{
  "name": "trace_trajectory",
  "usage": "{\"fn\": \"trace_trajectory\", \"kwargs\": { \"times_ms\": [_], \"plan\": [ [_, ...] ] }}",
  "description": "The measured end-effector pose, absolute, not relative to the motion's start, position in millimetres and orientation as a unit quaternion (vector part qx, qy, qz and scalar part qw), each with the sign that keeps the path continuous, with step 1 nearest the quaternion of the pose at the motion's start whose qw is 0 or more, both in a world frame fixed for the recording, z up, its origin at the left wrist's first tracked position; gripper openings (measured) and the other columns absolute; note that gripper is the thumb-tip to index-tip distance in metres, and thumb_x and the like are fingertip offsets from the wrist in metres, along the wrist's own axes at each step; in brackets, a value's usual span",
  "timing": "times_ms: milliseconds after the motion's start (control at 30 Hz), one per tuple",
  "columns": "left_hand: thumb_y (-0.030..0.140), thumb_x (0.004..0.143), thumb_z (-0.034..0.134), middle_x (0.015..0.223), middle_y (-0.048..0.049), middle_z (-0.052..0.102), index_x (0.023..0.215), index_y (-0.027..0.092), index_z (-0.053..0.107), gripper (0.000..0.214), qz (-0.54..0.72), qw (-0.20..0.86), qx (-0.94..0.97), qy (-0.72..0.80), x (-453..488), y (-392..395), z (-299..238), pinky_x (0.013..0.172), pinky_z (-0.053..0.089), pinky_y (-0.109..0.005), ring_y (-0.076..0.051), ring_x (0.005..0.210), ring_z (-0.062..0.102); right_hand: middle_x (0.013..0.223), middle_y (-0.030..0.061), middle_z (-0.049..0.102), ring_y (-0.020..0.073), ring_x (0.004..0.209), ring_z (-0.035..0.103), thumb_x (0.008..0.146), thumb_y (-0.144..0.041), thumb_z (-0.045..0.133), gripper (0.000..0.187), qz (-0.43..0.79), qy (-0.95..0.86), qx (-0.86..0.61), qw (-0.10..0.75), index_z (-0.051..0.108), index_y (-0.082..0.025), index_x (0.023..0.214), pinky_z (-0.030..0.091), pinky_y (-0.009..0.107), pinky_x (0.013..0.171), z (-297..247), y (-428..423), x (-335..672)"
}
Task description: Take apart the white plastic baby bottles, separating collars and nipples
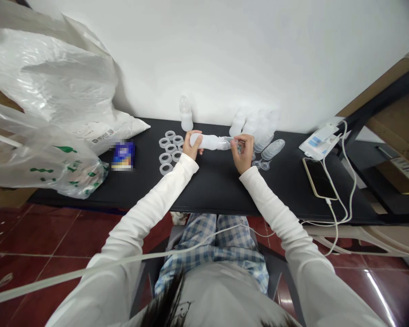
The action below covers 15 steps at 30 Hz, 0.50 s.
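Both my hands hold a translucent white bottle (210, 141) lying sideways above the black table (211, 184). My left hand (192, 144) is wrapped round the bottle's left end. My right hand (242, 152) pinches a small clear part at the bottle's right end, its fingers closed. Several clear plastic rings (169, 152) lie just left of my left hand. One finished bottle (186, 114) stands upright by the wall. A cluster of clear caps and bottles (259, 131) lies right of my right hand.
Large plastic bags (44, 136) fill the table's left end, with a small blue box (123, 156) beside them. A phone (319, 178) on a white cable and a white charger pack (318, 141) lie at the right. A brown shelf stands far right.
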<state>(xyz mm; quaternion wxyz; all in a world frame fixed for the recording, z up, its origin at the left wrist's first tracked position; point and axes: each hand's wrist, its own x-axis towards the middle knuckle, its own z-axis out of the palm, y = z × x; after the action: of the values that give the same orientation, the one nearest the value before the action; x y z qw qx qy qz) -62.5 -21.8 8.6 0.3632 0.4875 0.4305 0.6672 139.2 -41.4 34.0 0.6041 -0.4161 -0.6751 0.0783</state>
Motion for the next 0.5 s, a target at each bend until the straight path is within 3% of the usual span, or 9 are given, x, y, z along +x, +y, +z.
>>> {"fn": "trace_trajectory", "kwargs": {
  "times_ms": [267, 500],
  "plan": [
    [0.082, 0.069, 0.063, 0.048, 0.0056, 0.048, 0.083, 0.020, 0.055, 0.064, 0.598, 0.454, 0.464, 0.470, -62, -28, 8, 0.030, 0.026, -0.023, -0.008, 0.030, 0.040, 0.088, 0.0051, 0.054, 0.0189, 0.086, 0.055, 0.091, -0.050, 0.055, 0.028, 0.111, -0.752, -0.386, 0.523, 0.049, -0.023, 0.087, 0.054, 0.038, 0.082, 25, -41, 144],
    [0.081, 0.071, 0.062, 0.043, 0.0095, 0.040, 0.080, 0.022, 0.049, 0.061, 0.585, 0.450, 0.487, 0.466, -57, -32, 12, 0.030, 0.021, -0.021, -0.007, 0.028, 0.035, 0.092, 0.0064, 0.050, 0.0185, 0.088, 0.055, 0.093, -0.043, 0.045, 0.020, 0.088, -0.721, -0.431, 0.536, 0.043, -0.024, 0.086, 0.053, 0.039, 0.086, 17, -42, 132]
  ]
}}
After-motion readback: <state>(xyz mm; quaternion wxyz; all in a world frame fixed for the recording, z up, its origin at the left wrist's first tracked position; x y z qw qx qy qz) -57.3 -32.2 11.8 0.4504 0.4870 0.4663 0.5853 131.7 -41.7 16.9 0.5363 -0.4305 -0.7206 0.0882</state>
